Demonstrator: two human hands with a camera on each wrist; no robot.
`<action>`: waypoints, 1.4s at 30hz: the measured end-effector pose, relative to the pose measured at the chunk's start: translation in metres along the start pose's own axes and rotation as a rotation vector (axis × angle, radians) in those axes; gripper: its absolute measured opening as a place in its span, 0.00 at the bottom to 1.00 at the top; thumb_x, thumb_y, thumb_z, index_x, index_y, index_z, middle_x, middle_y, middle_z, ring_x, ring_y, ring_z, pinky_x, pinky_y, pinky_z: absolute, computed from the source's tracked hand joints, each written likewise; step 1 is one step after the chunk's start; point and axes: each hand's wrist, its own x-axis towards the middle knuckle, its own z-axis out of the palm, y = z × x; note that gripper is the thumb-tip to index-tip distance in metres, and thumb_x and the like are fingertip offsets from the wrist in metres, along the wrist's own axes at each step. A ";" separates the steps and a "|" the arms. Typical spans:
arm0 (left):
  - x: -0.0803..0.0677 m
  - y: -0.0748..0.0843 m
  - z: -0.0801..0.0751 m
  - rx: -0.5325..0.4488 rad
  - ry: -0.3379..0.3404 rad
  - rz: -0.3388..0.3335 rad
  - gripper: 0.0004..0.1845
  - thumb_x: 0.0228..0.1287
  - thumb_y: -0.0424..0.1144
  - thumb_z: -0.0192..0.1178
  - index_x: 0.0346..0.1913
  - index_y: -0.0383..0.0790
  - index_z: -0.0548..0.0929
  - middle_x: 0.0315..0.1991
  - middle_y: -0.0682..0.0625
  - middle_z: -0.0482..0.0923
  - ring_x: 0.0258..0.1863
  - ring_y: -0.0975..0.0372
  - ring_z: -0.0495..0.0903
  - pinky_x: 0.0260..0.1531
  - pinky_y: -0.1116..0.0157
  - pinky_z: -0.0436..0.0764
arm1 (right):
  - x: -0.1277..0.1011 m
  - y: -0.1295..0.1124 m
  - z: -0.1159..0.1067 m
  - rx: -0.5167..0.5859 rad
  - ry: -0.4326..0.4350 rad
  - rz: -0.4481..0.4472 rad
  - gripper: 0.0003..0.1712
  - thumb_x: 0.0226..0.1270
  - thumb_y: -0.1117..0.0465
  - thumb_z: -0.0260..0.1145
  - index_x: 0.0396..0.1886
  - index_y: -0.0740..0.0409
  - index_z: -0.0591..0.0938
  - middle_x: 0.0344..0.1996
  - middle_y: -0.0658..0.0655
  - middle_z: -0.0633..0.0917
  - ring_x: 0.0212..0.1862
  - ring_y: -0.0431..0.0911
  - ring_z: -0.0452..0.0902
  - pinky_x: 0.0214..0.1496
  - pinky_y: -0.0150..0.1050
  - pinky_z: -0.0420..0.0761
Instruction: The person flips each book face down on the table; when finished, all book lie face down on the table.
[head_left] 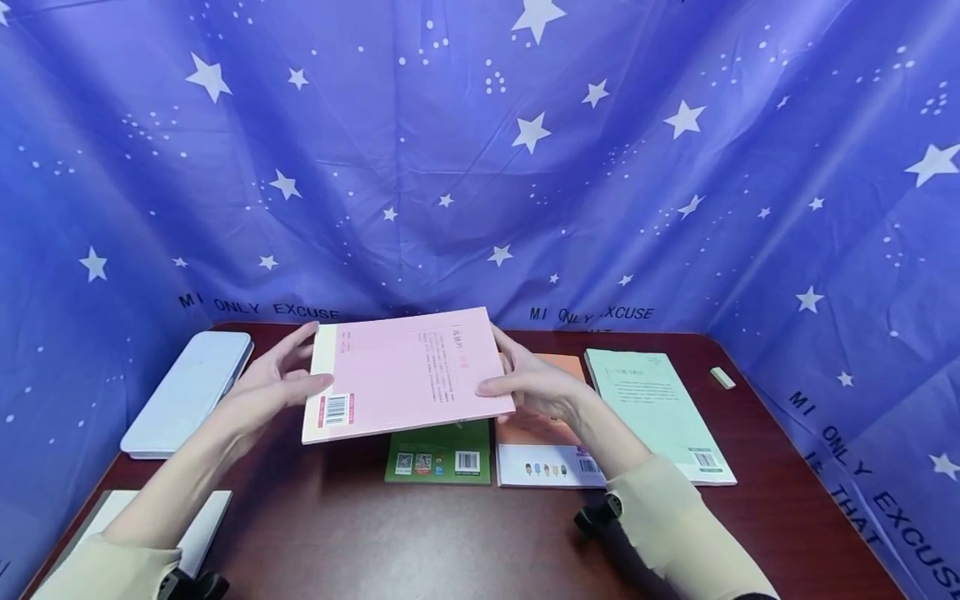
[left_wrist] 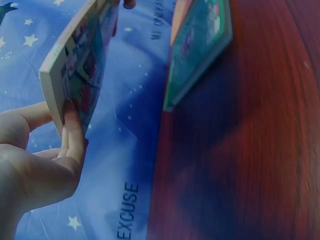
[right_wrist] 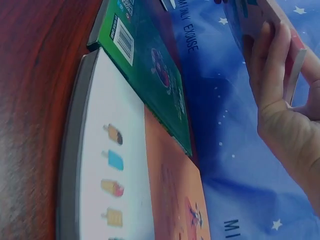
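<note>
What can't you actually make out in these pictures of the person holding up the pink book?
- Pink book: its small print is too small to read in the head view; both wrist views show only an edge.
- Green book: its far part is hidden under the pink book in the head view.
- Orange book: partly covered by the right hand.
- Left hand: its fingers under the book are hidden.

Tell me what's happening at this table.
A person holds a pink book above the table, left hand gripping its left edge and right hand its right edge. Under it lie a green book, an orange-and-white book and a pale green book side by side. A light blue case sits at the left.
</note>
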 end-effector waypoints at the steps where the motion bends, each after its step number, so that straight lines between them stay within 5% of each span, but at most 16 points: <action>1: -0.002 -0.001 -0.003 0.008 0.007 -0.003 0.53 0.69 0.38 0.65 0.85 0.50 0.40 0.77 0.38 0.57 0.44 0.70 0.84 0.46 0.71 0.84 | 0.004 0.000 0.001 0.006 -0.014 0.006 0.61 0.66 0.79 0.63 0.81 0.22 0.48 0.60 0.65 0.84 0.47 0.55 0.90 0.22 0.41 0.86; 6: -0.008 -0.004 -0.015 0.031 0.044 -0.019 0.55 0.69 0.39 0.66 0.84 0.51 0.36 0.70 0.41 0.63 0.44 0.69 0.85 0.45 0.69 0.86 | 0.021 -0.001 0.003 -0.005 -0.025 0.024 0.62 0.63 0.81 0.62 0.82 0.25 0.49 0.54 0.63 0.87 0.45 0.53 0.90 0.25 0.40 0.87; 11: -0.013 -0.010 -0.026 0.001 0.070 -0.012 0.56 0.69 0.35 0.65 0.84 0.46 0.33 0.54 0.55 0.75 0.43 0.69 0.86 0.41 0.65 0.89 | 0.037 -0.004 0.006 -0.071 0.018 0.034 0.54 0.66 0.79 0.61 0.83 0.36 0.53 0.47 0.60 0.90 0.37 0.50 0.91 0.20 0.34 0.83; 19: -0.024 -0.023 -0.038 -0.044 0.117 -0.024 0.26 0.74 0.37 0.61 0.68 0.40 0.63 0.42 0.62 0.83 0.37 0.67 0.86 0.34 0.63 0.90 | 0.064 -0.009 0.011 -0.226 0.128 0.080 0.35 0.72 0.69 0.64 0.77 0.56 0.67 0.39 0.54 0.90 0.31 0.41 0.87 0.22 0.29 0.76; 28: -0.040 -0.029 -0.056 0.163 -0.034 -0.120 0.35 0.77 0.41 0.57 0.75 0.23 0.57 0.35 0.58 0.87 0.31 0.66 0.85 0.35 0.65 0.90 | 0.099 -0.003 0.021 -0.229 0.304 0.127 0.23 0.72 0.68 0.65 0.65 0.70 0.78 0.29 0.51 0.88 0.23 0.38 0.80 0.23 0.25 0.76; 42: -0.050 -0.045 -0.067 0.321 -0.074 -0.328 0.21 0.79 0.47 0.53 0.53 0.27 0.73 0.32 0.53 0.81 0.27 0.64 0.84 0.29 0.68 0.85 | 0.151 0.013 0.053 -0.100 0.490 0.064 0.25 0.63 0.80 0.63 0.61 0.75 0.79 0.32 0.57 0.85 0.25 0.38 0.80 0.29 0.24 0.84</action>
